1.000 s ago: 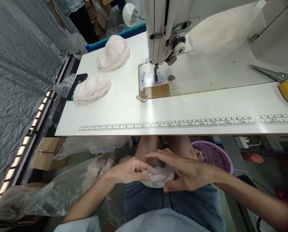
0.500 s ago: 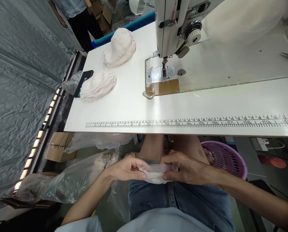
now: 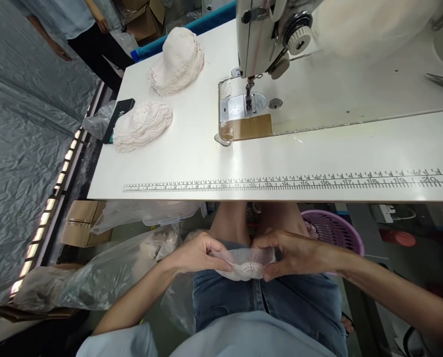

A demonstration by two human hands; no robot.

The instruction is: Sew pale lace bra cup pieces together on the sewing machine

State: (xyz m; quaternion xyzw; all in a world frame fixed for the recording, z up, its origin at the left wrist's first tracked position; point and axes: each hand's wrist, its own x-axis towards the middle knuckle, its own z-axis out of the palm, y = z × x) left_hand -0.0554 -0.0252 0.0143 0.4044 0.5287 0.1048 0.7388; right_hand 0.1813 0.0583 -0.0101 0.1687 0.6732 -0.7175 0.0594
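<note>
Left hand [image 3: 197, 253] and right hand [image 3: 293, 253] each pinch one end of a small lace-edged fabric piece [image 3: 246, 264], held over the lap below the sewing table [image 3: 206, 163]. Nothing lies under the sewing machine's needle [image 3: 248, 96]; two stacks of pieces [image 3: 141, 126] wait aside. Fingertips behind the fabric are hidden.

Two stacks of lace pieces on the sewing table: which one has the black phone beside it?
The flatter, nearer stack, at the table's left edge; the black phone lies against its left side. The taller domed stack sits farther back, with nothing beside it.
</note>
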